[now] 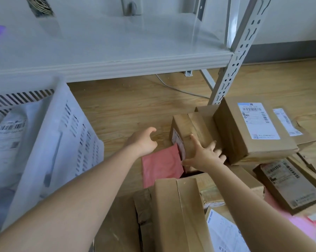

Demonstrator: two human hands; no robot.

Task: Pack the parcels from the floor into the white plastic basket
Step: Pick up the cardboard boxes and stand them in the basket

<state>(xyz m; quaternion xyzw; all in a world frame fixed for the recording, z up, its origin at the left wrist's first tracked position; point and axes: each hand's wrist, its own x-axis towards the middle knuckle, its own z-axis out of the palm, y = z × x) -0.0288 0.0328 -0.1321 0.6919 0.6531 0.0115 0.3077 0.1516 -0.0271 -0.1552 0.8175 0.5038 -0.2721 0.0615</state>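
The white plastic basket (70, 128) stands at the left with a white bagged parcel (8, 140) inside. Cardboard parcels lie in a heap on the wooden floor at the right. My right hand (206, 155) rests with spread fingers on a small brown box (188, 131) in the middle. My left hand (143, 140) hovers just left of that box with loosely curved fingers, holding nothing. A pink mailer (161, 166) lies flat under and between my hands. A larger labelled box (253, 128) sits right of the small one.
A white metal shelf (108, 62) runs across the back, its slotted upright (231, 70) standing behind the boxes. A grey cable (179, 90) lies on the floor under it. More boxes, such as the long one (177, 215), crowd the near right.
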